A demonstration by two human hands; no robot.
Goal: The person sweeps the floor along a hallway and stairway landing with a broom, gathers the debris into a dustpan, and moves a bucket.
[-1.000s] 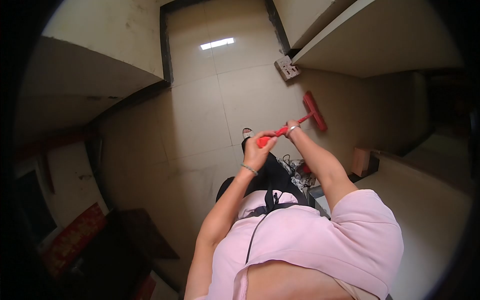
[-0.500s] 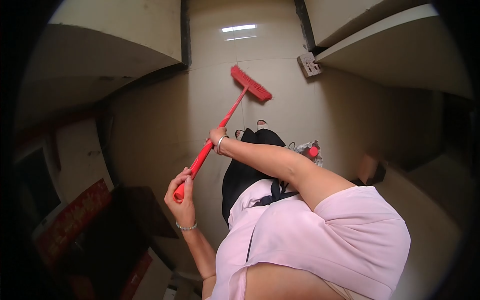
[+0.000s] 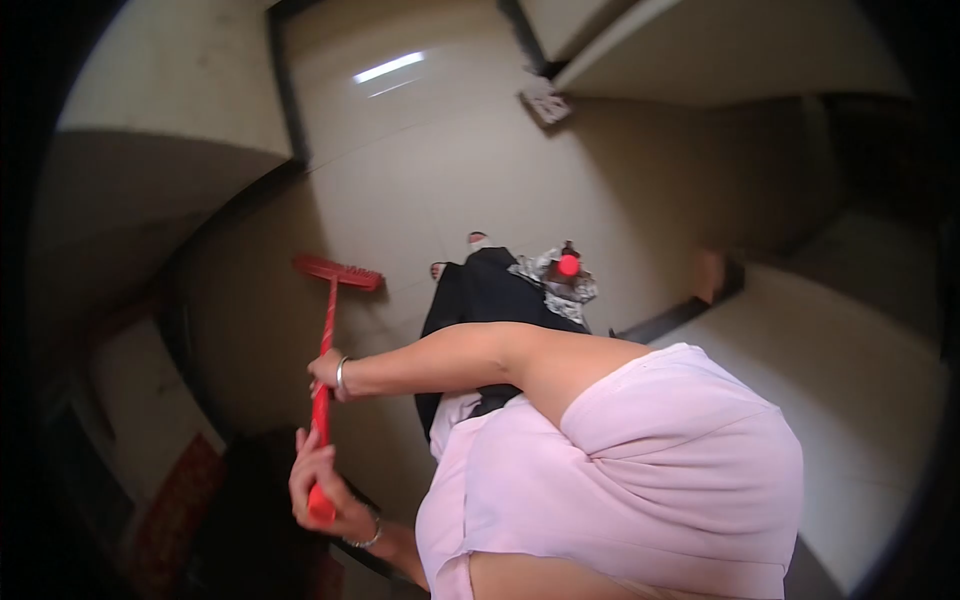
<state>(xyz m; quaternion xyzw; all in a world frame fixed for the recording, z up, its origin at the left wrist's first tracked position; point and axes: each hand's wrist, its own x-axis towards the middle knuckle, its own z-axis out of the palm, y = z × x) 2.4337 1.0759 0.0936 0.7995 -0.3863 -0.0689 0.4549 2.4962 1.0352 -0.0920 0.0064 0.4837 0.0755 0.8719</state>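
Note:
A red broom [image 3: 329, 320] reaches out over the floor to my left, its bristled head [image 3: 340, 272] low on the tiles or close above them. My right hand [image 3: 326, 372], with a silver bangle at the wrist, is wrapped round the middle of the handle. Nearer my body, my left hand [image 3: 322, 482] grips the handle's upper end, whose red tip shows below the fingers. A beaded bracelet circles that wrist.
Beside my feet stands a bag [image 3: 572, 287] with a round red top in it. A small patterned box [image 3: 546, 103] sits by the wall corner ahead. Walls with dark skirting flank the tiled floor [image 3: 400, 170], and dark furniture is at the lower left.
The broom has swung from in front of my feet to the left and back toward me, with both hands still on it. My view has turned too.

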